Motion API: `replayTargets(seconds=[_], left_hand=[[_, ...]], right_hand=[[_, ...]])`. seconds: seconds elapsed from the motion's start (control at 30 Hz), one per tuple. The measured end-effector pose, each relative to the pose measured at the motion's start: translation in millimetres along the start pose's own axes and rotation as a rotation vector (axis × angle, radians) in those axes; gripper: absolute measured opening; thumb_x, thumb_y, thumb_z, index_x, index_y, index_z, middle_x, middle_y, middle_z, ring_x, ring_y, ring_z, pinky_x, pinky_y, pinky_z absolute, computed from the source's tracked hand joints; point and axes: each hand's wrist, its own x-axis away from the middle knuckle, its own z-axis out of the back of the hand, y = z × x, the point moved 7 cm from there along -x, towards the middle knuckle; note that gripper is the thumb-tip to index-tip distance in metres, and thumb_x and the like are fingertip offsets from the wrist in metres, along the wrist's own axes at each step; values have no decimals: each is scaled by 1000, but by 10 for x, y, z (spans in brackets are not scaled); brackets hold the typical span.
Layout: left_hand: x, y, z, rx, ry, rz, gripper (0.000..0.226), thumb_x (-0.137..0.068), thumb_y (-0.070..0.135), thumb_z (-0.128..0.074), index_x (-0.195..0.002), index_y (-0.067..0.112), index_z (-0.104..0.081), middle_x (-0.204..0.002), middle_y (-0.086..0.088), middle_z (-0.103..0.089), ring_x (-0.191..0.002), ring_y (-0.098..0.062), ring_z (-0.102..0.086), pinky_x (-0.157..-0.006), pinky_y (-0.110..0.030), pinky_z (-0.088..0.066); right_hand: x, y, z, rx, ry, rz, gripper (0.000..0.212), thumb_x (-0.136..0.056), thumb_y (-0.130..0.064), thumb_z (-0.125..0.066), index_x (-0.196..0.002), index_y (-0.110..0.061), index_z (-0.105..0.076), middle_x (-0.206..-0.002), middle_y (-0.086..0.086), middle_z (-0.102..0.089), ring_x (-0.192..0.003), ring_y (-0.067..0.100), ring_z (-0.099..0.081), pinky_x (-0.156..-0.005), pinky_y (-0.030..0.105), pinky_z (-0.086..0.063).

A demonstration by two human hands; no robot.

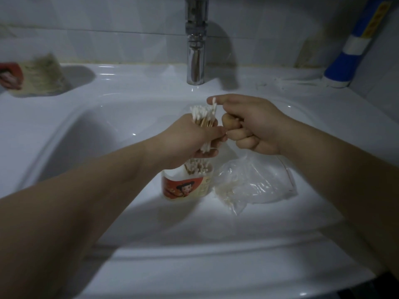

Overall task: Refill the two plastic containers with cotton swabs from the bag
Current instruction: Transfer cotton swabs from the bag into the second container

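Over the sink (64, 134): left hand (194, 139) grips swab bundle (204, 117), right hand (252, 124) pinches single swab (214, 104) at its top; container (185, 186), bag (248, 184) below.

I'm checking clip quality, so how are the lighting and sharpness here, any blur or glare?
Head view: dim, bluish light; the far-left container is smeared by blur; glare spots on the sink and faucet; the swab bundle in the left hand looks fairly sharp.

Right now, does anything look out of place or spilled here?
Nothing is spilled. Odd only: the open container and the bag sit inside the sink basin, where their swabs could get wet.
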Motion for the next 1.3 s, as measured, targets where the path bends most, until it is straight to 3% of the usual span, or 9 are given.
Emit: replayTargets(seconds=[0.2,0.43,0.6,0.7,0.8,1.0,1.13,1.2,1.3], left_hand=[[-7,-68,21,-13,46,91,8,-94,12,-68,-88,17,-67,-64,3,-61,-55,-11,-59,-57,-27,-54],[-3,-42,119,81,142,90,14,-97,27,-68,-99,13,-68,-69,3,-64,-60,-11,-65,-61,-26,-57],[1,33,-32,52,-19,-44,13,-96,24,-70,-106,16,-70,-99,-3,-74,-95,-19,-74,-74,-29,-58],[13,61,-39,12,-2,-88,8,-93,10,-71,-91,18,-70,-85,-4,-71,-81,-16,-70,-72,-29,-57],[-9,60,-3,75,23,-51,17,-96,7,-64,-87,20,-68,-75,-1,-66,-66,-13,-64,-66,-28,-56],[-17,8,75,76,127,19,7,-98,22,-66,-96,15,-66,-71,4,-60,-59,-10,-61,-62,-27,-56],[-4,-4,-15,115,12,-3,15,-101,27,-63,-109,17,-69,-100,-4,-76,-90,-17,-76,-76,-33,-61],[4,4,-50,157,-32,-13,18,-102,25,-62,-116,16,-68,-110,-9,-77,-102,-23,-75,-82,-36,-61],[16,48,-51,191,-25,-26,5,-100,17,-64,-99,14,-68,-84,-3,-72,-80,-17,-71,-73,-31,-59]], right_hand=[[-20,-7,38,-26,57,13,37,-106,-8,-37,-127,-23,-64,-66,3,-54,-40,7,-24,-34,14,-18],[-30,29,164,-50,140,-42,34,-107,-29,-46,-140,-28,-52,-125,10,-65,-43,6,-26,-33,14,-19],[-68,126,60,97,82,-87,35,-107,-42,-44,-141,-35,-52,-95,0,-56,-42,6,-26,-36,14,-21],[-81,151,-10,303,55,-71,39,-105,-54,-38,-127,-28,-57,-76,1,-51,-40,6,-25,-38,15,-21],[-104,111,99,393,152,-44,62,-97,-74,-32,-131,-28,-55,-91,4,-62,-37,6,-29,-38,18,-24],[-124,12,310,189,319,28,38,-94,-15,-40,-119,-9,-67,-59,6,-58,-39,10,-33,-37,21,-26],[-135,-74,153,141,241,160,25,-96,-10,-55,-110,-20,-73,-90,-1,-80,-78,13,-72,-65,31,-58],[-151,-71,91,153,186,205,19,-98,-20,-64,-111,-31,-74,-109,-8,-78,-101,10,-72,-80,32,-59],[-149,-46,4,237,121,246,31,-107,-22,-50,-130,-36,-66,-126,-13,-71,-114,9,-68,-92,35,-58]])
